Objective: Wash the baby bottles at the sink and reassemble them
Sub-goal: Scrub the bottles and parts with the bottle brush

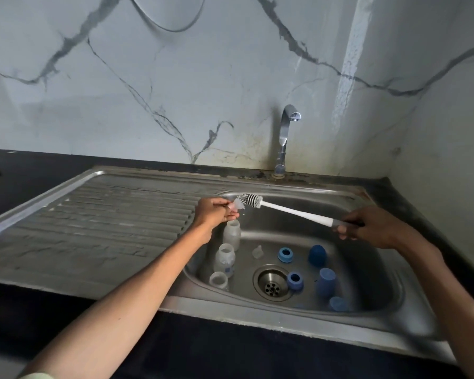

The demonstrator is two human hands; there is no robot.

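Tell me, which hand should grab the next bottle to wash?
Probably the left hand. It hovers right above the bottles at the sink's left side, pinching only a small teat. The right hand grips the brush handle, farther away.

Clear bottles [225, 258] upright in sink [285, 310]

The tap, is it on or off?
Off. No water runs from the tap's spout into the sink.

Steel-grey sink [389, 318]; ribbed drainboard [107, 214]. Black counter [25, 173]. White wall [148, 91], dark grey veins. Blue caps [317, 255] and rings [285, 255]. Clear bottles [225, 259]. White brush [285, 210], grey-white striped bristles.
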